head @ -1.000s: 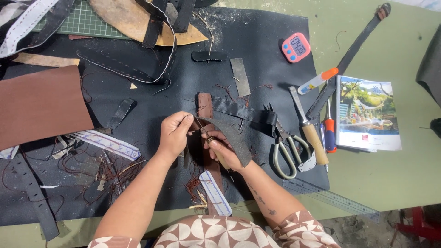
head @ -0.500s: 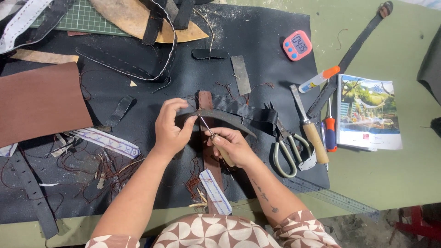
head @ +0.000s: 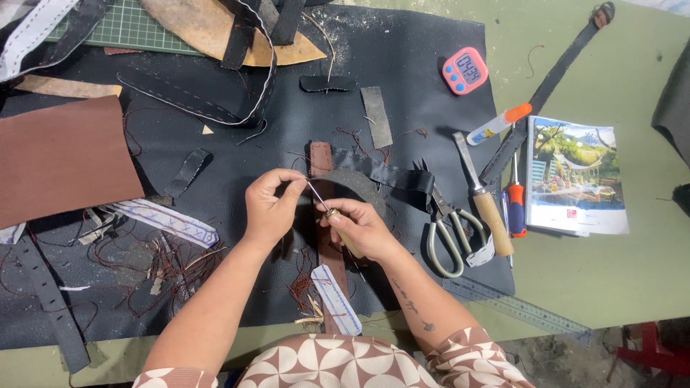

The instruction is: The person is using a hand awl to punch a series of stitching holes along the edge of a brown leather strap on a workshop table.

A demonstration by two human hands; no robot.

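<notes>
Pinching the curved dark leather strip (head: 352, 183) closed in your left hand (head: 269, 208); right hand (head: 363, 230) fisted on wooden-handled awl (head: 327, 212), scissors (head: 445, 233) at 3 o'clock.

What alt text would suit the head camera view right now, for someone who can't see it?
Seen from above, the left hand pinches a dark leather strip while the right hand holds a wooden-handled awl with its point against it, over a black leather sheet. Scissors, a chisel and a pink timer lie to the right.
</notes>
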